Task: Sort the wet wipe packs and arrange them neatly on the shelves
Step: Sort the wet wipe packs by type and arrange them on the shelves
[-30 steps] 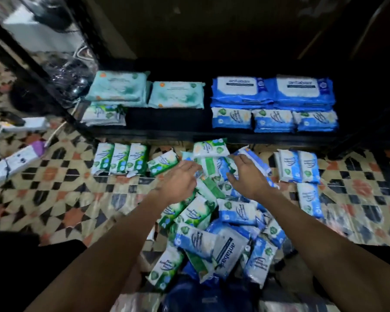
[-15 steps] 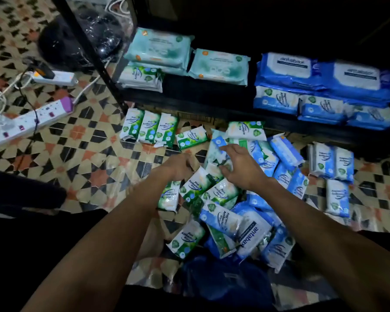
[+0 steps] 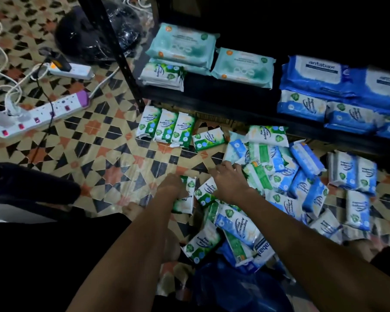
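Two hands reach down into a loose pile of wet wipe packs on the patterned tile floor, seen from the head camera. The left hand lies on a green Pine pack at the pile's left edge, its fingers bent over the pack's near side; whether its grip is truly clamped on the pack I cannot tell. The right hand rests flat on the pile, fingers spread and relaxed across green and blue packs, its grip apart. Just beyond, three green packs stand side by side in a row on the floor, with a fourth green pack tilted beside them. On the black shelf sit teal packs, a stack of green packs, and blue packs to the right. Four blue packs lie apart on the floor at right. Two white power strips with cables lie at left.
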